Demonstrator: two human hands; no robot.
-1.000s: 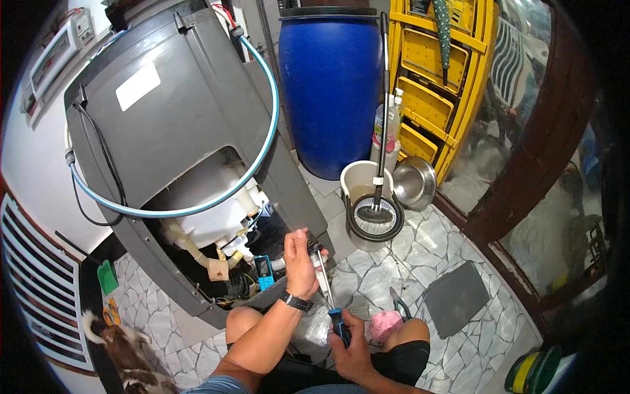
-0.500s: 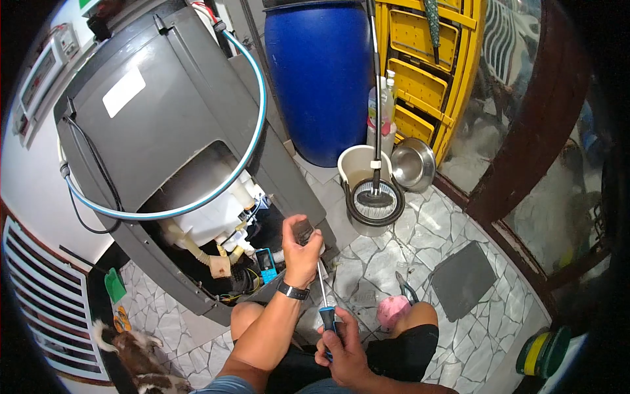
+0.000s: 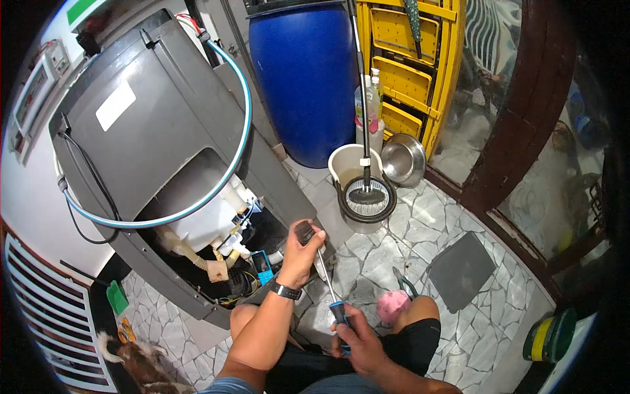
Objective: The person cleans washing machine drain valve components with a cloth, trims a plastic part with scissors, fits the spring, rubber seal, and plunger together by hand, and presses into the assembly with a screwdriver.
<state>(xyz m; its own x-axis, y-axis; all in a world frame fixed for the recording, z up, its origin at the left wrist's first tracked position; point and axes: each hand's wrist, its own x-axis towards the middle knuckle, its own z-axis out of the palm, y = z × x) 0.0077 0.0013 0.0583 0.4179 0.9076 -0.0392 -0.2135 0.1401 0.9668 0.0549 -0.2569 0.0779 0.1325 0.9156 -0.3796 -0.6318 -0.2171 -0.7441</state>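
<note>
In my left hand (image 3: 300, 257), the fingers are closed around a small dark block-shaped part (image 3: 304, 232), whose exact kind I cannot tell. My right hand (image 3: 359, 341) grips the screwdriver (image 3: 338, 311) by its blue and black handle. The metal shaft slants up to my left hand, where its tip is hidden by the fingers and the part. Left of my hands stands a grey appliance (image 3: 190, 105) with a cut-out. White plastic parts (image 3: 197, 203), hoses and wires show inside, and a small blue device (image 3: 262, 267) rests at its lower edge.
Pliers (image 3: 405, 282) and a pink item (image 3: 394, 306) lie by my right knee, near a flat grey panel (image 3: 461, 272). Farther back are a mop bucket (image 3: 354, 161), metal bowl (image 3: 403, 161), blue barrel (image 3: 305, 85) and yellow folding steps (image 3: 400, 82). A dog (image 3: 141, 364) is at lower left.
The view has shifted slightly. My right hand and the screwdriver handle have moved a little right and down, and the shaft slants more. My left hand has rotated slightly, still gripping the dark part.
</note>
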